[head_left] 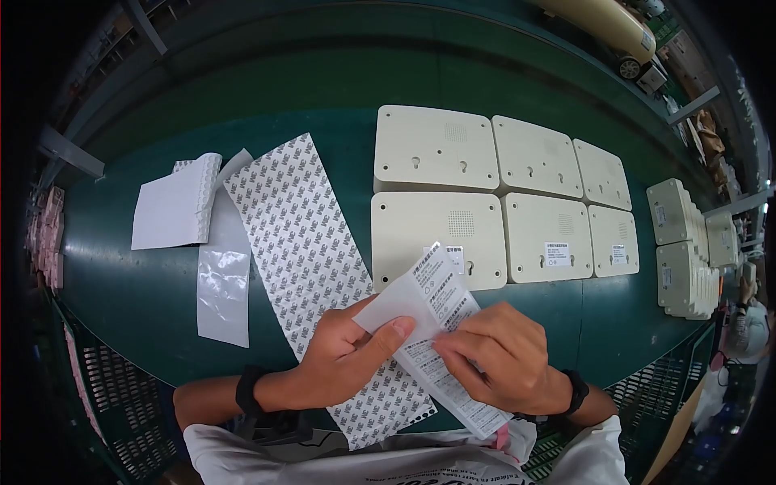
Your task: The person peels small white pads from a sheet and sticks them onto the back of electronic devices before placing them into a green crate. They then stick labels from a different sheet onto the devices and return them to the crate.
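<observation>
A white sheet of printed labels [457,396] hangs between my hands in front of my body, its plain upper left part bent over. Its left edge is gripped by my left hand [343,360], thumb on top. My right hand [505,356] pinches at the sheet's right side with thumb and forefinger; whether a single label is between them is hidden. Just beyond the hands, a cream plastic housing [412,230] lies with its holed face up, a label partly covered by the sheet. Another labelled cream housing [550,234] sits to its right.
Under my left forearm runs a long patterned backing sheet [303,234]. Left of it lie a folded white sheet [170,210] and a glossy clear strip [225,295]. More cream housings [436,145] form a back row; stacked housings [683,267] stand at the green table's right edge.
</observation>
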Motion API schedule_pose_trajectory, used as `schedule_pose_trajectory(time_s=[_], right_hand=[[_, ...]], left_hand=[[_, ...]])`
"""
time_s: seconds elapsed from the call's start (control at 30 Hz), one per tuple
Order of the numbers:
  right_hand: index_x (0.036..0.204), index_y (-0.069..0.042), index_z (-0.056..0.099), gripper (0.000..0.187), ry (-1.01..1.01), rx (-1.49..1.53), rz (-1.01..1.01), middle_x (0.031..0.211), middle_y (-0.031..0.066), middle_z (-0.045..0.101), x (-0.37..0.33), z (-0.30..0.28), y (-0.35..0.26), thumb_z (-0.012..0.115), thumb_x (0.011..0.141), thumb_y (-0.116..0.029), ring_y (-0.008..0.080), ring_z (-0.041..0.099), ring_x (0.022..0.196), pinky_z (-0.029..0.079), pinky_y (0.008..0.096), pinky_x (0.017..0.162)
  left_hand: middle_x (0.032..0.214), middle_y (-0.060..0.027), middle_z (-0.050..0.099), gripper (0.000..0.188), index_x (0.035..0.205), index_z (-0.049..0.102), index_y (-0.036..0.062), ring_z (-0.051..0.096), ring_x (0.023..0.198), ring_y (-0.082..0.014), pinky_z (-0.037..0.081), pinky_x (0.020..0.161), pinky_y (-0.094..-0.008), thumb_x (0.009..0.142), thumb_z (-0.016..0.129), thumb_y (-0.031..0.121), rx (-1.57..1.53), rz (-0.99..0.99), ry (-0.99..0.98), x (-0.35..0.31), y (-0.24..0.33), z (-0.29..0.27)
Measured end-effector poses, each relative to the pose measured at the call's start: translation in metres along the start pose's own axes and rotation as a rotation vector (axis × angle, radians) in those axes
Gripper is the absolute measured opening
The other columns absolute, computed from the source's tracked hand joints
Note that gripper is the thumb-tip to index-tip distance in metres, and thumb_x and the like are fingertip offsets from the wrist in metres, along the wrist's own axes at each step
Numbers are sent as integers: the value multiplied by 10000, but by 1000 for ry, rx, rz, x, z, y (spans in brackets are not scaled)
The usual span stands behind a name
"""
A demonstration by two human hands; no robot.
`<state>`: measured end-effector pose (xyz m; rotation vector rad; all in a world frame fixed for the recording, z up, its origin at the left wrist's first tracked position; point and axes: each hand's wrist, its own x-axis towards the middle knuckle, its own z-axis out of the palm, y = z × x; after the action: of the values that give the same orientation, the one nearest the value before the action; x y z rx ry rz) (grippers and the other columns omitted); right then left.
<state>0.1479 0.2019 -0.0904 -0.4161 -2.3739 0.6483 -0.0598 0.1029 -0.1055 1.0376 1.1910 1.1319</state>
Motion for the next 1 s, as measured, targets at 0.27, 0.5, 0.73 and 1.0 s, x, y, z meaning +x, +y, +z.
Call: schedule_pose_trajectory(time_s=[0.27,0.5,0.73,1.0], right_hand=[[874,1,678,74,41,987,439,1018,95,644,53,-56,19,751,862,-8,131,618,859,493,262,753],[861,-29,668,133,83,596,632,1142,62,643,124,-26,122,721,915,-139,94,586,910,460,236,803],[868,-20,681,146,55,432,652,1140,48,651,135,-9,132,731,916,-149,69,563,869,443,217,763],[890,-11,668,159,50,356,705,1079,97,689,131,-5,132,737,901,-155,193,599,965,455,306,817]], left_hand=[[1009,-134,705,259,1152,685,-45,632,912,-163,496,756,-290,978,618,134,352,228,54,16,22,-18],[1249,-217,630,293,1055,765,0,596,1182,-352,485,933,-422,823,703,168,978,731,-52,87,37,-41],[1330,-208,598,296,1088,780,98,594,1198,-346,467,928,-426,841,639,180,1213,749,-24,128,27,-65],[1308,-172,640,319,1088,769,124,623,1184,-302,466,857,-379,857,602,266,1160,830,-36,140,-1,-82]])
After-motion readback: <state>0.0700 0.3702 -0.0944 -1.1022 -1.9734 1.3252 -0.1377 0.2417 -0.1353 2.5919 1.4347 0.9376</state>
